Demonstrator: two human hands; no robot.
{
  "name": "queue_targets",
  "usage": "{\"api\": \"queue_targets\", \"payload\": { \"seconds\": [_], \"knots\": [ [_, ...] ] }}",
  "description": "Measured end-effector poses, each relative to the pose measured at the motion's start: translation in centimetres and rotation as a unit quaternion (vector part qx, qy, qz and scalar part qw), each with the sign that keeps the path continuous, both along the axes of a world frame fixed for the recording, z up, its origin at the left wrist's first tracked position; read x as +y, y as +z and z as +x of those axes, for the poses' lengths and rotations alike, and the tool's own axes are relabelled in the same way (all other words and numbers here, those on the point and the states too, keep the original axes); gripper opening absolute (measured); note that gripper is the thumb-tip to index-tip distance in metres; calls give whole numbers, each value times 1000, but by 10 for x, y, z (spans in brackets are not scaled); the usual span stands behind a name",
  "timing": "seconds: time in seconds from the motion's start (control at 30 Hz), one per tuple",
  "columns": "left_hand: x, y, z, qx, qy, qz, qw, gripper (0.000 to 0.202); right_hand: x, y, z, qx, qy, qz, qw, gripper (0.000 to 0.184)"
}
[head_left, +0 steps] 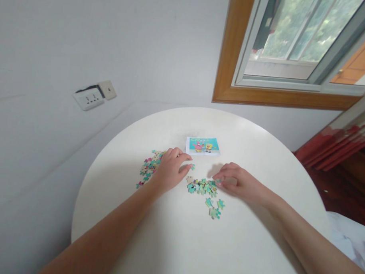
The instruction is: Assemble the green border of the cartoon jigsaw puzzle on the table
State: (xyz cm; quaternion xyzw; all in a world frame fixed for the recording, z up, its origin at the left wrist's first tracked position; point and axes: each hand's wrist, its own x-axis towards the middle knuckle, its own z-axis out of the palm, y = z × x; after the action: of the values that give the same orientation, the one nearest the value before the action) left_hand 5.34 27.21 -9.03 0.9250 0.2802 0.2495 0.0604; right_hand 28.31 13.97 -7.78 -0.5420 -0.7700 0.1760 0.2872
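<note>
My left hand (171, 168) is over the right edge of a loose heap of jigsaw puzzle pieces (148, 167), hiding part of it. Its thumb and index finger are apart, with a single teal puzzle piece (193, 167) just beyond the thumb tip. My right hand (237, 181) pinches a teal puzzle piece (218, 181) between thumb and fingers. That hand is at the right end of a smaller, mostly green and teal pile of pieces (202, 187). Nearer to me lie a few separate pieces (215, 213). Behind the hands rests a picture card (203, 145) with cartoon figures.
Everything lies on a round white table (179, 240), its far edge close to the wall. A socket (88, 98) is on the wall at left. A wood-framed window (285, 97) is at upper right, with a red and white curtain (328, 148) beside it.
</note>
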Motion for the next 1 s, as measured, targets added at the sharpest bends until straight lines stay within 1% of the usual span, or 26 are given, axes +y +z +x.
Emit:
{"api": "queue_targets", "payload": {
  "seconds": [0.07,0.13,0.2,0.27,0.37,0.57,0.77,0.9,1.0],
  "knots": [
    [1,5,-3,-8,-35,-10,999,19,-1,-1,-2,-32,20,6,999,25],
    [1,9,-6,13,-82,-28,996,15,-1,-2,-3,-62,19,9,998,27],
    [1,12,-8,44,-116,-46,991,13,-1,-3,-2,-80,12,3,997,23],
    [1,13,-11,67,-135,-61,987,15,-1,-3,-1,-86,6,-6,996,18],
    [2,12,-14,79,-157,-81,981,17,0,-3,2,-85,6,-12,996,16],
    [1,13,-15,77,-172,-105,976,7,-1,0,6,-85,5,-5,996,17],
    [-3,14,-11,68,-187,-122,972,7,-4,7,7,-72,-16,-2,997,17],
    [-2,14,-11,51,-189,-138,971,8,-4,5,0,-54,-17,23,998,19],
    [-1,15,-11,34,-181,-156,970,8,-4,2,-9,-43,-2,36,998,20]
  ]
}}
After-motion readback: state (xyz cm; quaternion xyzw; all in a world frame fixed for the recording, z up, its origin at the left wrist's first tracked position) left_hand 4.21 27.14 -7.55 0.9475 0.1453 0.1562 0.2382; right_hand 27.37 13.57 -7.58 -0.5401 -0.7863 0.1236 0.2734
